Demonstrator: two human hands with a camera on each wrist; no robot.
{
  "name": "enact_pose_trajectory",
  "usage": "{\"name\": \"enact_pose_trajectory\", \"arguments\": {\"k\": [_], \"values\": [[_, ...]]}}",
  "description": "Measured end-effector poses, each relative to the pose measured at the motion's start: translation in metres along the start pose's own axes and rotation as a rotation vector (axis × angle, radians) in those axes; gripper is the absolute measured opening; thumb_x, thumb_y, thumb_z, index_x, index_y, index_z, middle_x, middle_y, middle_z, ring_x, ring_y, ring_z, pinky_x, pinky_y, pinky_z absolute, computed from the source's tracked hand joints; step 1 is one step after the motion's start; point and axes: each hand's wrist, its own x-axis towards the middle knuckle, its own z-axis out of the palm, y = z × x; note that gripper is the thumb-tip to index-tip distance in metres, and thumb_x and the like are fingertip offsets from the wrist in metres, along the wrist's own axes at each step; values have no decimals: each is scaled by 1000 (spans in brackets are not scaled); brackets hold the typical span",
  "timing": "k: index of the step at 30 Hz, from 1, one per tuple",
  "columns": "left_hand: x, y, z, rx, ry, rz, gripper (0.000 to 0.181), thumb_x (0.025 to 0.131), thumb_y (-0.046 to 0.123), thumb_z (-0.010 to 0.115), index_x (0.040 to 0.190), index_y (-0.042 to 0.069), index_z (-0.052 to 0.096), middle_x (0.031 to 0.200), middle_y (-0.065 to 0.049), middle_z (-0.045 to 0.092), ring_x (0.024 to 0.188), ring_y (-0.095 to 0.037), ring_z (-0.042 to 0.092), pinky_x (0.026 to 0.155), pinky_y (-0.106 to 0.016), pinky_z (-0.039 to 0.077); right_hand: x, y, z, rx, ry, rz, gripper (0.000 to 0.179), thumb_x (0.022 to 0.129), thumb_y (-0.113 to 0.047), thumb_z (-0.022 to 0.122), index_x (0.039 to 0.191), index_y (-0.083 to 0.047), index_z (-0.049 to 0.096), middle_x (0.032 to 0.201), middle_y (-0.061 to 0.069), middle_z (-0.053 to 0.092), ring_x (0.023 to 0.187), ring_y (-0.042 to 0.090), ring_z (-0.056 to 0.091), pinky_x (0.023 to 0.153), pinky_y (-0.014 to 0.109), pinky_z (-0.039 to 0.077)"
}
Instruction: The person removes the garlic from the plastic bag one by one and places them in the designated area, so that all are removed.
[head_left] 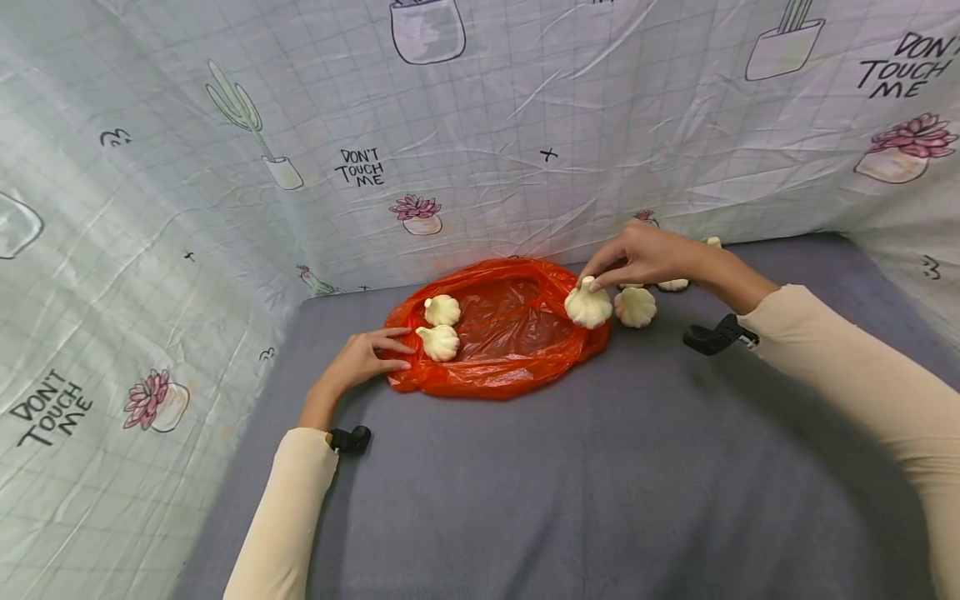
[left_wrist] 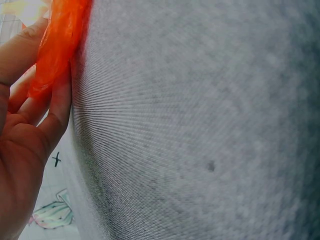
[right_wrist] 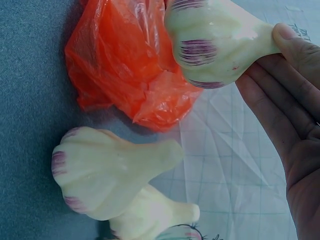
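A red plastic bag [head_left: 480, 379] lies on the grey cloth with its mouth spread wide. Two white garlic bulbs [head_left: 440, 343] rest inside at its left end. At that end my left hand [head_left: 358, 357] holds the rim; in the left wrist view the bag's edge [left_wrist: 60, 45] passes between thumb and fingers. My right hand [head_left: 647, 254] pinches another garlic bulb [head_left: 588, 307] by its stem, over the bag's right rim. Purple streaks mark this held bulb [right_wrist: 215, 47] in the right wrist view.
Right of the bag, another bulb [head_left: 636, 308] lies close by, with more garlic [head_left: 672, 285] behind it, partly hidden by my right hand and forearm. A printed sheet [head_left: 480, 167] hangs behind and at the sides of the grey cloth [head_left: 487, 483].
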Motion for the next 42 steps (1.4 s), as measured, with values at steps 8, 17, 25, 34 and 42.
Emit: {"name": "enact_pose_trajectory", "arguments": {"k": [8,17,25,34,42], "values": [[-1,1,0,-2,-9,-2,28,84,22,85,111,16,82,142,-9,62,139,-37,48,112,-56,38,-5,1,-3,8,0,-9,18,91,-4,75,107,-11,81,94,-4,79,66,-1,64,59,17,51],[-1,3,0,5,-3,-2,28,83,22,86,110,17,82,141,-9,62,138,-36,49,112,-55,39,-10,-6,-8,-47,34,-63,21,89,-4,78,105,-15,82,93,-10,78,59,-4,52,53,14,43],[-2,3,0,5,-8,-3,28,84,22,85,111,16,82,142,-9,62,138,-37,48,112,-57,38,-14,-5,-11,-88,53,-78,22,87,-2,79,105,-14,82,95,-9,78,61,-3,53,54,14,44],[-3,2,0,5,-2,12,27,84,22,85,110,17,82,142,-9,62,138,-37,49,111,-56,40,-21,-6,-17,-77,55,-39,22,87,-2,78,105,-15,82,96,-8,78,65,1,59,58,14,47],[-2,0,0,2,4,24,26,84,21,85,110,17,82,141,-9,62,137,-37,50,110,-56,41,-27,-8,-23,-78,71,-39,24,85,2,79,104,-12,81,94,-6,78,67,-2,61,59,14,49]]}}
